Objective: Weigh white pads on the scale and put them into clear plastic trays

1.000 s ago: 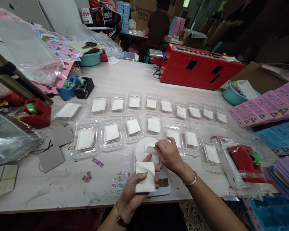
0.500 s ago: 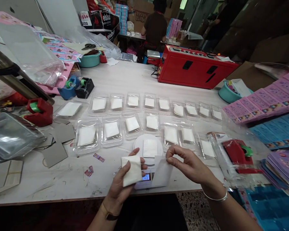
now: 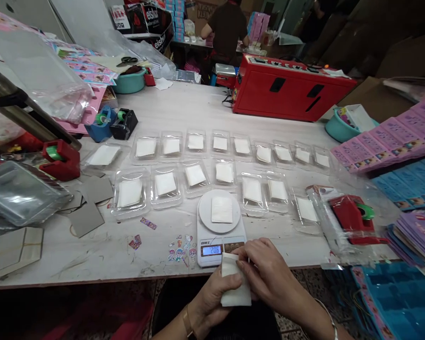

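Note:
Low at the table's front edge, my left hand [image 3: 214,290] is closed round a stack of white paper sheets [image 3: 236,290], thumb on top. My right hand [image 3: 265,269] pinches at the upper right corner of that stack; whether it has one sheet or more between the fingertips is hidden. Just beyond stands a white kitchen scale [image 3: 204,226] with a lit display. On its round plate lies another white paper stack [image 3: 222,209]. Clear plastic trays [image 3: 130,212] in two rows hold similar white stacks behind the scale.
Stickers [image 3: 180,250] lie left of the scale, with grey cards [image 3: 88,219] further left. A red tape dispenser [image 3: 352,217] sits at the right, near pink boxes [image 3: 393,137]. At the back are a red machine [image 3: 290,92] and a seated person [image 3: 228,30].
My left hand has brought the paper stack down and right, off the scale's front. My right hand, earlier holding a thin sheet apart, has come down to the stack. The stickers are uncovered.

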`<state>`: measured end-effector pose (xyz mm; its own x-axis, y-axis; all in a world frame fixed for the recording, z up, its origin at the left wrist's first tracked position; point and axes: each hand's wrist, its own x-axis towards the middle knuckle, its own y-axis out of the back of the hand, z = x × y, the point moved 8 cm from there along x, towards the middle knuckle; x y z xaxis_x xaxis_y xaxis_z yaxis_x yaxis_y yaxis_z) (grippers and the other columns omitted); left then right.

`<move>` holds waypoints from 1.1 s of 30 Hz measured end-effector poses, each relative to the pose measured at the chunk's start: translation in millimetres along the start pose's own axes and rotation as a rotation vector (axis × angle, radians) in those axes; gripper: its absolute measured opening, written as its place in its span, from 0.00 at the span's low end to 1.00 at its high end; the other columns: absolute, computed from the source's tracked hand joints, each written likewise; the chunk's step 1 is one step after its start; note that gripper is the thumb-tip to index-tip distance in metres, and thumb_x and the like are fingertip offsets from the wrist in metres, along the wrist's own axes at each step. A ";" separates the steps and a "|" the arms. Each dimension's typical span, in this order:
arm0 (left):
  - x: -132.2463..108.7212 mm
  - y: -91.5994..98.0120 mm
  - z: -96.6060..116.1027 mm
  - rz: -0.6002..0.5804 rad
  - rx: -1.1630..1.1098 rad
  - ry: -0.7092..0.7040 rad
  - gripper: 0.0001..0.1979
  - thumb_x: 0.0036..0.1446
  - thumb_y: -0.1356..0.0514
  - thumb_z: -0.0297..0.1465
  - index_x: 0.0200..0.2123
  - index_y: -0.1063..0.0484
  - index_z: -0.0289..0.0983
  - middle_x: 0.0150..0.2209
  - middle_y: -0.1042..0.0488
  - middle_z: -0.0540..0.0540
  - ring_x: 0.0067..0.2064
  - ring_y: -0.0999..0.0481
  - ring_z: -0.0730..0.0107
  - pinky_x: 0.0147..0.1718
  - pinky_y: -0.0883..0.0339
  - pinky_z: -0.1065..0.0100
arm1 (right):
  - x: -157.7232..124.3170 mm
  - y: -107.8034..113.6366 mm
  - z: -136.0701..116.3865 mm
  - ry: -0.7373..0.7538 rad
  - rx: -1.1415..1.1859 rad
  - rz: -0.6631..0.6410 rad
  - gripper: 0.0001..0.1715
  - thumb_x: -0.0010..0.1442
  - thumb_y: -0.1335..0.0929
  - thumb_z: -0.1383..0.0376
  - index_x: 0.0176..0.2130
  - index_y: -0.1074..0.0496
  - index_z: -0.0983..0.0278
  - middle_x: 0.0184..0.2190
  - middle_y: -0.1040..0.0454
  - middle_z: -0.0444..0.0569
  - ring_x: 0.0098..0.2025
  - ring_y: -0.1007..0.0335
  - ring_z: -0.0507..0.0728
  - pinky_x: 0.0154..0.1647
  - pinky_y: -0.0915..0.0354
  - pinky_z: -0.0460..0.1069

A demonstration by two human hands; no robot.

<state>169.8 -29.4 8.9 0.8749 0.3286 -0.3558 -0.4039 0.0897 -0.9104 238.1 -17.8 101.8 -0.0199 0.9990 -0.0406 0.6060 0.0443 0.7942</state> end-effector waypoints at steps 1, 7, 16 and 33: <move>0.0 1.6 -4.9 0.017 -0.007 0.017 0.22 0.41 0.27 0.33 0.41 0.26 0.34 0.33 0.23 0.46 0.31 0.25 0.69 0.33 0.33 0.68 | -3.1 -1.6 0.4 0.003 -0.011 -0.002 0.08 0.66 0.39 0.71 0.36 0.35 0.61 0.33 0.27 0.46 0.36 0.34 0.56 0.42 0.41 0.53; -1.8 8.1 -29.7 -0.003 0.011 0.106 0.18 0.46 0.33 0.32 0.41 0.26 0.31 0.29 0.23 0.41 0.27 0.25 0.67 0.31 0.32 0.65 | -17.8 11.7 21.6 -0.088 0.051 0.028 0.08 0.67 0.38 0.64 0.35 0.33 0.59 0.31 0.28 0.45 0.36 0.33 0.56 0.36 0.38 0.51; -9.3 0.5 -37.9 -0.139 0.034 0.208 0.27 0.44 0.34 0.28 0.51 0.30 0.35 0.37 0.23 0.41 0.29 0.24 0.67 0.30 0.29 0.65 | -1.3 64.0 54.6 -0.086 -0.200 0.432 0.10 0.66 0.37 0.62 0.32 0.32 0.60 0.28 0.28 0.44 0.32 0.33 0.55 0.39 0.42 0.53; 12.8 -3.8 75.3 0.082 0.009 -0.209 0.43 0.51 0.39 0.27 0.68 0.52 0.39 0.40 0.27 0.42 0.33 0.29 0.68 0.37 0.36 0.63 | 116.8 10.5 73.5 -0.021 -0.451 0.268 0.03 0.63 0.33 0.66 0.37 0.28 0.62 0.36 0.28 0.49 0.38 0.35 0.59 0.41 0.45 0.53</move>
<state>162.4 45.3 23.6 0.7648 0.5230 -0.3763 -0.4749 0.0630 -0.8778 300.6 98.7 60.9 0.1075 0.9757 0.1910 0.1847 -0.2083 0.9605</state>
